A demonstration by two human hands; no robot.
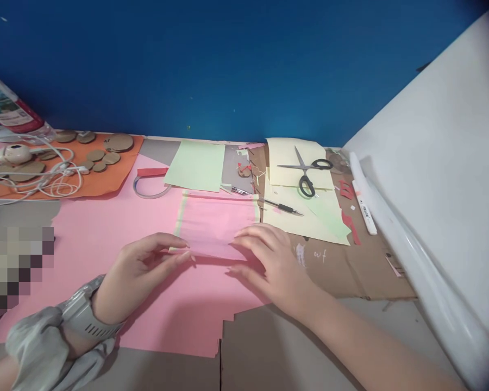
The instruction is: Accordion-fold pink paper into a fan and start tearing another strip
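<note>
A pink rectangular paper piece (215, 222) with pale green strips along its sides lies on a large pink sheet (118, 228). My left hand (146, 266) closes thumb and fingers at its near left corner. Resting over its near right part, my right hand (269, 260) has extended fingers on the paper and the thumb apart, just below the near edge. That near edge looks slightly raised, with a shadow beneath. Just beyond it lie a pen (283, 207) and a light green sheet (196, 166).
Black-handled scissors (305, 171) lie on cream paper (281, 220) at the right, over brown cardboard (342, 266). A roll of tape (151, 187) is left of the green sheet. Cardboard discs (118, 142), white earphones (61, 184) and a bottle (16, 108) occupy the left; a white utility knife (365, 212), the right.
</note>
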